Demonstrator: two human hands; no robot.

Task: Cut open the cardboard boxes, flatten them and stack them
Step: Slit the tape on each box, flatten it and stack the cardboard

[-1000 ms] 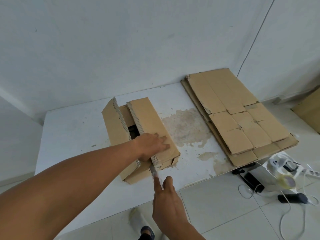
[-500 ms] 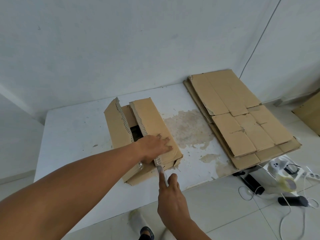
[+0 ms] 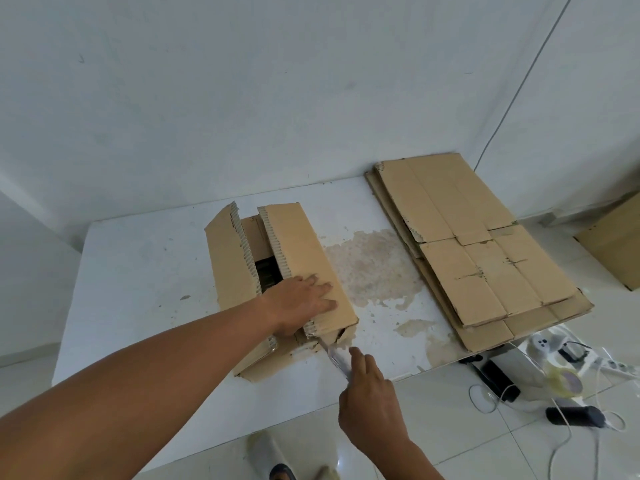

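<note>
A brown cardboard box (image 3: 298, 244) lies on the white table (image 3: 138, 271), its two top flaps parted along the middle. My left hand (image 3: 299, 304) presses flat on the near end of the right flap, fingers spread. My right hand (image 3: 370, 400) grips a knife (image 3: 334, 355) whose metal blade points into the box's near right corner, where the cardboard is torn. A stack of flattened cardboard (image 3: 478, 244) rests on the right end of the table, overhanging its near edge.
A worn brown patch (image 3: 374, 268) marks the table between box and stack. On the tiled floor at right lie a tape roll (image 3: 564, 382), a power strip (image 3: 543, 344), black tools and white cables. Another cardboard box (image 3: 616, 244) stands at far right. My foot (image 3: 273, 459) shows below.
My right hand with the knife has shifted right along the box's near end, from near the middle seam to the right corner. My left hand stays pressed on the flap.
</note>
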